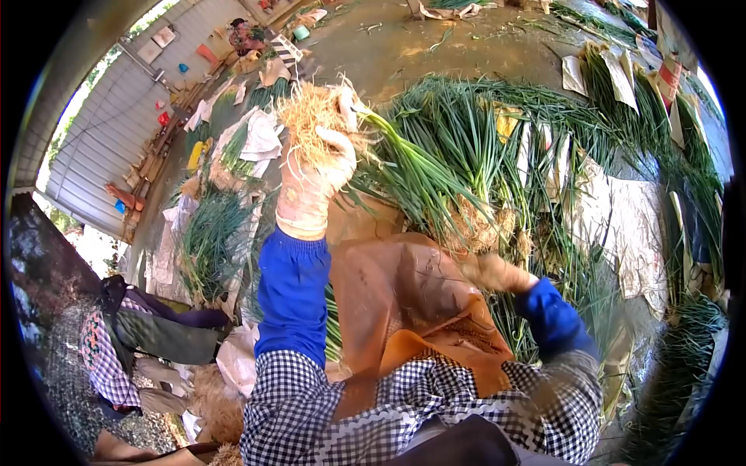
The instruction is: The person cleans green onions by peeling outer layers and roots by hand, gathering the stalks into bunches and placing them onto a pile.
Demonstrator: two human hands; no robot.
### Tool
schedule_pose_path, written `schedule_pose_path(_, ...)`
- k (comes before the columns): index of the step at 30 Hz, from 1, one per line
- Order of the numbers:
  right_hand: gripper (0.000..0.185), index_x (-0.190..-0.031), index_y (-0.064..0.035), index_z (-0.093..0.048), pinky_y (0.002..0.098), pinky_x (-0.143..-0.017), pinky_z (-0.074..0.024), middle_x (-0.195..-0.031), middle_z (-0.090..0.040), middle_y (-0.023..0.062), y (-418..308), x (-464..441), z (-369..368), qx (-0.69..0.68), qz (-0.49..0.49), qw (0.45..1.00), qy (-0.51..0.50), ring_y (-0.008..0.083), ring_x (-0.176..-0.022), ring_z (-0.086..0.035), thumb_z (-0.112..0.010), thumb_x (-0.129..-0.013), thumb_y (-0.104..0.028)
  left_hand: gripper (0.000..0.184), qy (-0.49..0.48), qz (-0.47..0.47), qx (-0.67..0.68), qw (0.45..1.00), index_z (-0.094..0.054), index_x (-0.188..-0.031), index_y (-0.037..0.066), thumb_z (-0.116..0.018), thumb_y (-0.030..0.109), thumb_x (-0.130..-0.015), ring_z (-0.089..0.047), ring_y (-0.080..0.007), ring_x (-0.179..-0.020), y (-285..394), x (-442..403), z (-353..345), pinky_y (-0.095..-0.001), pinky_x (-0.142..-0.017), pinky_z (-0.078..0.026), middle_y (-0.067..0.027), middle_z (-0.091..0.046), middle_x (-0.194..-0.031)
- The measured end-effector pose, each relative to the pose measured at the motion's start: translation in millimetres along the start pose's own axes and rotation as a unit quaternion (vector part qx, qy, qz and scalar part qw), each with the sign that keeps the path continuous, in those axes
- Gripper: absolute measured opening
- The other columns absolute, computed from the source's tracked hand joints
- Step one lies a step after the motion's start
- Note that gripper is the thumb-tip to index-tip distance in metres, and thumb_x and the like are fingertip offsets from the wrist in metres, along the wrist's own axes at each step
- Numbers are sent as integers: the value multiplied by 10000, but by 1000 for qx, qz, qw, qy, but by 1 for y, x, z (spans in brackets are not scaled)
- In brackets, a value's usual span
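Across the wet floor (466,50): big heap of green onions (458,116), ahead and to my right, overlapping, no reliable count. Large pale sack (622,233) spread flat right of it. One brown apron (388,272) in front of me. Two other people: one near, lower left (167,335), one far, upper left (245,37). One onion bunch (396,151) up in my left fingers (337,141), gripped at the root end; roots splay above the hand, leaves slope right and down towards the heap. Right fingers (483,270) empty-or-not: can't tell, blurred, just below the heap's roots, by the apron's right edge. One green bucket (301,33), far end, contents too small to read.
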State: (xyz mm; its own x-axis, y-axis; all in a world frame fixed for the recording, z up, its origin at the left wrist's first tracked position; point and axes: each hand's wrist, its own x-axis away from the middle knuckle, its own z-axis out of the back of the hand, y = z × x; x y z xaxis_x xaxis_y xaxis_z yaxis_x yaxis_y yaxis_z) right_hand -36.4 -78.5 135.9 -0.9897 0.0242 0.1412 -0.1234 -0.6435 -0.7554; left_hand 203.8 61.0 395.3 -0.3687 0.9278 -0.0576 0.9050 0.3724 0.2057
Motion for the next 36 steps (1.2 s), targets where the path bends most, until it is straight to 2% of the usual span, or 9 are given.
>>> schedule_pose_path(3, 259, -1057, -66, -597, 302, -675, -511, -939, -651, 103, 33, 51, -15, 325, -111, 917, -203, 212, -765, -636, -447, -892, -198, 333, -8, -18, 4, 1000, -521, -1089, -10, -505, 227, -856, -583, -238, -885, 7, -11, 2, -256, -558, -534, -137, -579, -1029)
schedule_pose_path(6, 81, -846, -78, -519, 226, -335, -349, -638, -474, 14, -37, -12, 42, 501, 164, 829, 187, 113, -477, -474, -482, -858, -149, 307, 12, 19, 1, 1000, -527, -1083, 7, -492, 224, -868, -585, -213, -835, 3, -16, 7, -258, -554, -521, -129, -588, -1005)
schedule_pose_path(9, 190, -991, -71, -538, 310, -473, -451, -746, -563, 56, -152, -74, 109, 410, 290, 726, 470, 186, -534, -529, -522, -834, -176, 275, -44, 31, -40, 998, -529, -1062, 11, -447, 212, -894, -585, -181, -767, -6, -23, 3, -244, -546, -502, -112, -593, -947)
schedule_pose_path(14, 216, -919, -44, -625, 395, -663, -491, -869, -642, 90, 17, -204, 67, 388, -121, 884, 230, 267, -807, -618, -538, -823, -217, 271, -49, -1, -41, 998, -504, -1053, -18, -425, 194, -904, -576, -172, -729, -11, -8, -27, -233, -532, -514, -134, -580, -919)
schedule_pose_path(22, 210, -959, -75, -637, 382, -728, -504, -942, -646, 97, 77, -28, -7, 356, -151, 898, -208, 288, -848, -627, -529, -826, -196, 300, -143, 9, -34, 989, -468, -1081, -56, -464, 173, -887, -570, -197, -791, 34, -12, -48, -219, -552, -521, -158, -517, -951)
schedule_pose_path(24, 285, -1109, -93, -595, 281, -653, -516, -1085, -594, 86, -67, -57, 62, 459, -44, 859, -223, 223, -771, -640, -478, -855, -147, 306, -86, -30, -74, 993, -465, -1089, -43, -437, 202, -909, -574, -186, -750, 42, -20, -32, -228, -540, -511, -140, -537, -887)
schedule_pose_path(27, 331, -1145, -121, -548, 358, -822, -461, -1240, -466, 105, -167, -90, 112, 357, 278, 773, 445, 215, -1103, -479, -540, -819, -173, 299, -94, -17, -99, 990, -472, -1074, -30, -415, 221, -922, -567, -178, -722, 30, -15, -29, -218, -535, -501, -133, -547, -859)
schedule_pose_path(29, 280, -1079, -125, -566, 356, -793, -477, -1179, -490, 118, -196, -154, 124, 364, 24, 850, 380, 243, -1049, -523, -559, -802, -161, 291, -104, -24, -116, 988, -494, -1055, -38, -424, 205, -912, -571, -185, -762, 36, -11, -22, -218, -543, -507, -155, -544, -906)
schedule_pose_path(36, 238, -955, -102, -639, 402, -719, -507, -990, -601, 128, 51, -247, 31, 504, 65, 856, 96, 289, -902, -607, -470, -822, -204, 355, -144, -53, -48, 987, -423, -1137, -44, -497, 163, -858, -551, -184, -767, 137, 16, 21, -257, -530, -503, -161, -502, -946)
